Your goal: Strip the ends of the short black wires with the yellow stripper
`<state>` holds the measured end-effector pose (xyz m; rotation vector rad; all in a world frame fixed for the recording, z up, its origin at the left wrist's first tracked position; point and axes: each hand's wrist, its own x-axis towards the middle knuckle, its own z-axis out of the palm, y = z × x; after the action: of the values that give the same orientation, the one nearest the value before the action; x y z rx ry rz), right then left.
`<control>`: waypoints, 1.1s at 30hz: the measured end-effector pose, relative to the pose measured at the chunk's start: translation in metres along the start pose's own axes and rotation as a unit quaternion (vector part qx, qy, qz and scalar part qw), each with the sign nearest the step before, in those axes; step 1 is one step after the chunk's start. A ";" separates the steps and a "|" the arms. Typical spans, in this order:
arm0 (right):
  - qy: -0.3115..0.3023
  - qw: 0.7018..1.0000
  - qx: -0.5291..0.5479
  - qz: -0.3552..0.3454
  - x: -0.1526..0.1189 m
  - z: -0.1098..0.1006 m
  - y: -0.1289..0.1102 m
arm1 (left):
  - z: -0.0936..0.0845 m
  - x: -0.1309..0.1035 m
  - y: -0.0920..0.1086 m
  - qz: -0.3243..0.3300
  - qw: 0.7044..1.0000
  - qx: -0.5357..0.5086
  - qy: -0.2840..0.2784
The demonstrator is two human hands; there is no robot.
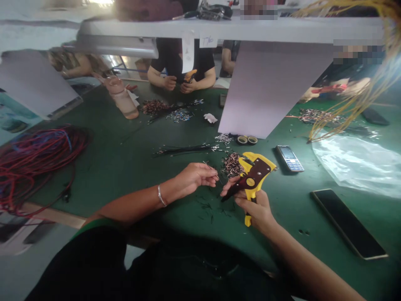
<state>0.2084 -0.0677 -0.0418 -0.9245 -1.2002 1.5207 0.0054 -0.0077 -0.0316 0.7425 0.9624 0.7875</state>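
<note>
The person's own dark garment point(200, 267) lies nearest the camera, filling the lower edge, with a green band at the left sleeve. Above it, over the green tabletop point(131, 161), the right hand point(258, 207) is closed around a wire stripper point(260, 169). The tool has a bright yellow head and a dark brown body with a round yellow disc and small screws; one yellow handle points down, and a dark one slants to the lower left. Fingers cover part of both handles, and the tool's working end is too small to read clearly.

The left hand point(194, 179), bracelet point(161, 195) at the wrist, pinches what looks like a thin wire piece; its ends are hard to make out, and I cannot tell how many pieces are held. Dark scraps point(205, 205) lie below the hands. Just behind the stripper sits a heap of short coppery wires point(232, 164), partly hidden by it. Farther out are a black wire bundle point(184, 149), two tape rolls point(242, 140), a keypad phone point(290, 159) and a dark-screened smartphone point(349, 223). A coil of red and blue wire point(40, 154) is cut off at left. Across the table, the shelf point(269, 31) cuts a co-worker point(189, 85) off above the chest.
</note>
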 end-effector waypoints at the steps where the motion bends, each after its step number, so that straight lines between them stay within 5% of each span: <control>1: -0.003 1.000 -0.001 0.002 0.000 0.000 0.000 | 0.000 0.000 0.001 0.005 1.000 0.001 0.002; 9: -0.010 1.000 -0.024 -0.006 -0.003 0.000 0.000 | -0.002 -0.003 0.008 0.069 0.997 0.042 0.009; 19: -0.080 0.996 0.034 0.025 0.001 -0.006 -0.003 | -0.013 -0.009 0.046 0.194 0.973 0.102 0.070; 33: -0.179 0.979 0.070 0.072 -0.002 -0.002 0.012 | -0.014 -0.009 0.046 0.170 0.983 0.032 0.060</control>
<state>0.2084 -0.0693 -0.0543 -0.6726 -1.2771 1.9221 -0.0217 0.0108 0.0052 0.9383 0.9861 1.1136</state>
